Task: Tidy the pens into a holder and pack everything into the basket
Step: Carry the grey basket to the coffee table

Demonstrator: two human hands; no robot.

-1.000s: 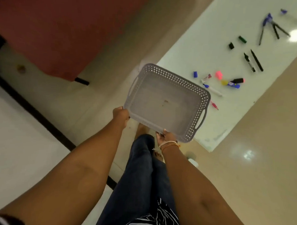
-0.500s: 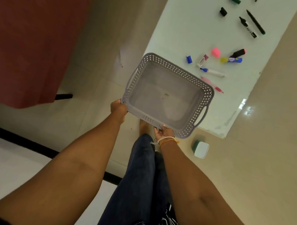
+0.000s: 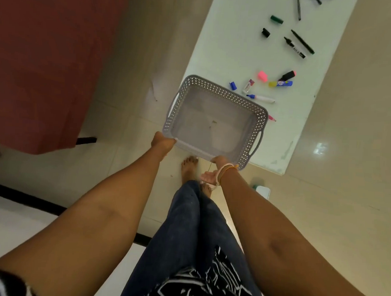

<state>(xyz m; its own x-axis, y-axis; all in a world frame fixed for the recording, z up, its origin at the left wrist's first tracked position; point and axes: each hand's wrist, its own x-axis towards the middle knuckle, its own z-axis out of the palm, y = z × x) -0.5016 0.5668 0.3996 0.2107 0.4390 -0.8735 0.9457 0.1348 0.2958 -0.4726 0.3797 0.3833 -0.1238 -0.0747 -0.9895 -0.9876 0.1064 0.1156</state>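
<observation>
I hold an empty grey perforated basket over the near end of a low pale green table. My left hand grips the basket's near left corner and my right hand grips its near right edge. On the table beyond the basket lie a white marker with a blue tip, a blue cap, a pink cap, a blue and yellow highlighter, a black highlighter and two black markers. A pink pen pokes out from behind the basket's right rim.
A red cloth-covered piece of furniture fills the left. A small white and green object lies on the beige tiled floor by the table's near corner. My bare foot and jeans-clad legs are below the basket. More dark pens lie at the table's far end.
The basket has moved forward over the table's near end, still held by both hands. The view has tilted down, so the pens sit lower in frame and my foot shows.
</observation>
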